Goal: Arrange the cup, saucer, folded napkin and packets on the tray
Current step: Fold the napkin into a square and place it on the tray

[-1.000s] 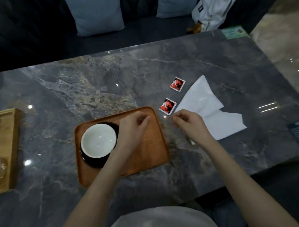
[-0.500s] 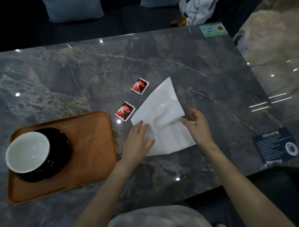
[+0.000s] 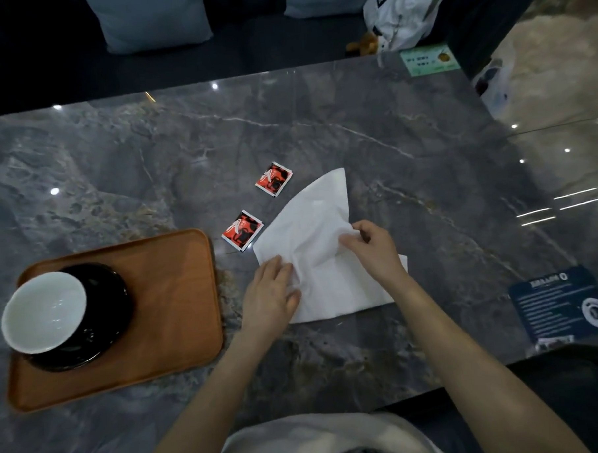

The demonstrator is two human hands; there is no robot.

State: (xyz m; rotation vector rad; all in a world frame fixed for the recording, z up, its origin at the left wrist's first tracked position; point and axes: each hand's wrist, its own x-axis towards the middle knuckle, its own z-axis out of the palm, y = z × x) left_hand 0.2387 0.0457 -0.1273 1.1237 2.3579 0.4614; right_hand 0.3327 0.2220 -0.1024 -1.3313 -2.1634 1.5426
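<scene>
1. Head view: a grey marble desk [image 3: 355,128] carries a wooden tray [image 3: 177,300] at the left, with a black saucer [image 3: 105,303] on its left half and a white cup [image 3: 42,311] standing on the saucer.
2. A white napkin [image 3: 311,219] lies on the desk right of the tray, apart from it, partly unfolded and creased in the middle.
3. Two red packets lie on the desk: the near packet [image 3: 242,230] sits between the tray and the napkin, just beside the napkin's left edge; the far packet [image 3: 274,178] lies beyond it, near the napkin's upper corner. Neither is on the tray.
4. The left hand [image 3: 268,296] rests flat on the napkin's near-left part, its fingers [image 3: 275,266] loosely spread and pressing the paper down.
5. The right hand [image 3: 377,250] is on the napkin's middle, its fingers [image 3: 351,239] pinched together on a raised fold of the paper.
6. A blue card [image 3: 561,305] lies at the desk's right edge, a green card [image 3: 429,59] at its far edge.
</scene>
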